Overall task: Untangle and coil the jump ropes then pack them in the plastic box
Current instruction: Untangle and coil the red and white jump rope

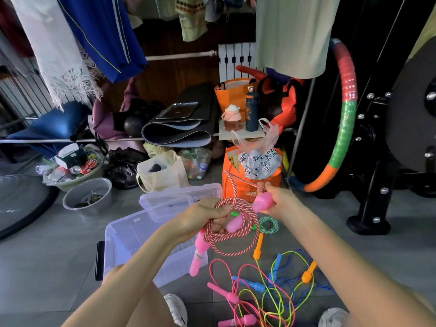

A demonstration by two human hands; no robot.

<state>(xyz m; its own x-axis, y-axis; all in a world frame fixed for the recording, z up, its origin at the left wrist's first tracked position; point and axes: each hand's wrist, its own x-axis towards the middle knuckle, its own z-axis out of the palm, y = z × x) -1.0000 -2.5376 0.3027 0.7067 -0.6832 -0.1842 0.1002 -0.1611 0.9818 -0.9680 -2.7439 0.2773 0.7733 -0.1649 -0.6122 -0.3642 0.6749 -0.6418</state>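
Rope (232,237), limp and light, hung coiled from the clenched left hand (204,217); right hand (279,199) gripped its rigid pink handle (263,202).

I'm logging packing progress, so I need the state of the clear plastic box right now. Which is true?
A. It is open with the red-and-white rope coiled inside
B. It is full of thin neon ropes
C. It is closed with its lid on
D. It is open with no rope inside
D: the clear plastic box stands open with its lid lying behind it, no rope visible inside, while the red-and-white rope is in the hands.
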